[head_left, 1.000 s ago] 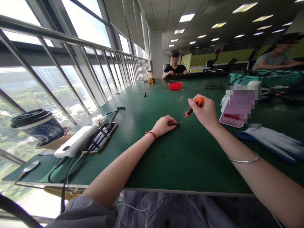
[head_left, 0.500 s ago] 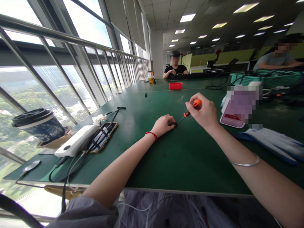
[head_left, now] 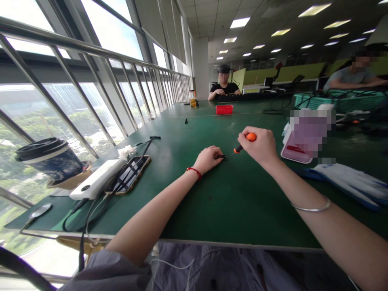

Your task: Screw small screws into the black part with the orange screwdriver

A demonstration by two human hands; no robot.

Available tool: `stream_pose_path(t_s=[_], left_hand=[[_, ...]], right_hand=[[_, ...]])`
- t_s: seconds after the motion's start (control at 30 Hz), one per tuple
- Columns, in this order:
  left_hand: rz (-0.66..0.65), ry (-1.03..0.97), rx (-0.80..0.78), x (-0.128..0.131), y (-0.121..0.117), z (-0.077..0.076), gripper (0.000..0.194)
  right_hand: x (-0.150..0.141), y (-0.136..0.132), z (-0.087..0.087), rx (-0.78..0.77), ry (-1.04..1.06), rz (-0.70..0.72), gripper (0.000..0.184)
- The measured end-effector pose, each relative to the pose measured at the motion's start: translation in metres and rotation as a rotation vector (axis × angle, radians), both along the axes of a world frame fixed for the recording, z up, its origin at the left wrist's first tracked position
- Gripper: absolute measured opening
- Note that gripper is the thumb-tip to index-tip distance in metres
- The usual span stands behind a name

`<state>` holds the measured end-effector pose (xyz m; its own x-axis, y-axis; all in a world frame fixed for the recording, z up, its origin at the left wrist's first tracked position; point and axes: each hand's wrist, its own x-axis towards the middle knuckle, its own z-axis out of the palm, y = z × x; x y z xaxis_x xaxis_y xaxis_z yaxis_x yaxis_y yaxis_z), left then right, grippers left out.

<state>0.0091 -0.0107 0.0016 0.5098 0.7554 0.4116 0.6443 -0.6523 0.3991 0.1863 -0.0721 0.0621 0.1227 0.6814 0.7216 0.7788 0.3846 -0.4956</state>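
My left hand (head_left: 208, 159) rests on the green table (head_left: 230, 202) with its fingers closed on a small black part (head_left: 220, 156). My right hand (head_left: 260, 145) is wrapped round a small screwdriver with an orange handle (head_left: 247, 140). The screwdriver's thin shaft slants down to the left, and its tip meets the black part beside my left fingers. A red cord is round my left wrist and a silver bangle round my right forearm.
At the left stand a lidded paper cup (head_left: 48, 159), a white power bank (head_left: 96, 184) and a phone (head_left: 129, 176) with black cables. White gloves (head_left: 348, 180) and a pink case (head_left: 298, 150) lie at the right. A red tray (head_left: 224, 109) sits far ahead. Two other people sit at the far end.
My right hand has dropped lower and tilted the screwdriver flatter, its handle now more hidden in the fist. My left hand has stayed on the black part.
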Motion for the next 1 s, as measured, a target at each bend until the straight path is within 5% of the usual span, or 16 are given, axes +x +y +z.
stream_pose_path(t_s=[0.17, 1.0], left_hand=[[0.010, 0.000, -0.028, -0.0002, 0.0023, -0.0010, 0.009], [0.000, 0.003, -0.042, -0.0014, 0.0032, -0.0015, 0.010]], right_hand=[[0.0026, 0.0016, -0.0008, 0.068, 0.050, -0.088, 0.018], [0.0048, 0.0037, 0.0019, 0.033, 0.083, -0.049, 0.018]])
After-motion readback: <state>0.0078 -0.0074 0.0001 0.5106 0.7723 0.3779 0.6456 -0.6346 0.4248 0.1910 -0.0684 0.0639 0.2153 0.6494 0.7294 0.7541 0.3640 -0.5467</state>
